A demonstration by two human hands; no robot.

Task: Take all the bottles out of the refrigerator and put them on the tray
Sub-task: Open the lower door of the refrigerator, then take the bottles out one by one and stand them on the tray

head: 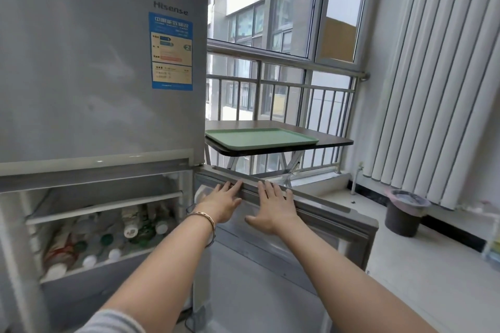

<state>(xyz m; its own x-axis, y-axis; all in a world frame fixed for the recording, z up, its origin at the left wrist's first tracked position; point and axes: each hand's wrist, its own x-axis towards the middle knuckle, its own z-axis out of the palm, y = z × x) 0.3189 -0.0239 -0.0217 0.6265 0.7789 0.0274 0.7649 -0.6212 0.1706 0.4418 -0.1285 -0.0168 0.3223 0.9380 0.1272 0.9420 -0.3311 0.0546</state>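
Observation:
The grey refrigerator [94, 76] stands at the left with its lower door [284, 246] swung open to the right. Several bottles [130, 230] with white and green caps stand packed on the lower shelf inside. My left hand [221, 204] and my right hand [273, 208] lie flat, fingers spread, against the inner side of the open door near its top edge, holding nothing. A green tray [259, 139] lies bare on a small dark folding table [335, 140] just right of the refrigerator.
A metal railing [284, 84] and windows run behind the table. A dark waste bin [404, 211] with a pink liner stands on the floor at the right, below a white ribbed radiator [438, 89]. The upper shelf inside holds nothing visible.

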